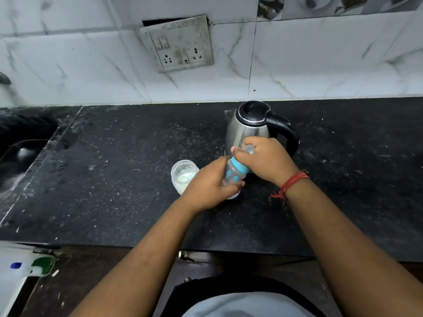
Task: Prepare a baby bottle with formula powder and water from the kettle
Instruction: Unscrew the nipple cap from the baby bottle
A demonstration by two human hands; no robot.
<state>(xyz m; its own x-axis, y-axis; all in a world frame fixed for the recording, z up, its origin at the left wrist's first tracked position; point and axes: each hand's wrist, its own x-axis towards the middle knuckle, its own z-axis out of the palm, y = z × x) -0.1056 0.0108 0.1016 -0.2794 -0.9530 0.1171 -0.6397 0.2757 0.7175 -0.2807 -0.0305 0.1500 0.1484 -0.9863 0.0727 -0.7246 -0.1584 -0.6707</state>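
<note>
One black speckled worktop [114, 179] is being used as the base for everything, with white specks scattered over it, probably dust or spilled powder. One steel kettle [248, 131] with a black lid and handle is being kept upright near the tiled wall, lid closed, handle turned to the right, likely so it can be taken by the right hand when water is wanted. One baby bottle [235, 173] is being held just in front of the kettle, tilted with its top leaning toward the kettle; the base is being kept on or just above the worktop, which one cannot be told. One left hand [206, 188] is being wrapped round the lower body of the bottle, fingers curled, apparently to steady it. One right hand [267, 159] is being closed over the cap and teal collar at the top, fingers curled round it, so a twist is judged to be in hand; opening or closing cannot be told. One small clear jar [184, 177] with pale powder inside is being left open just beside the left hand, within easy reach, probably for scooping. One red thread [293, 183] is being worn on the right wrist. One switch plate [180, 44] is being seen on the wall, nothing plugged in.
</note>
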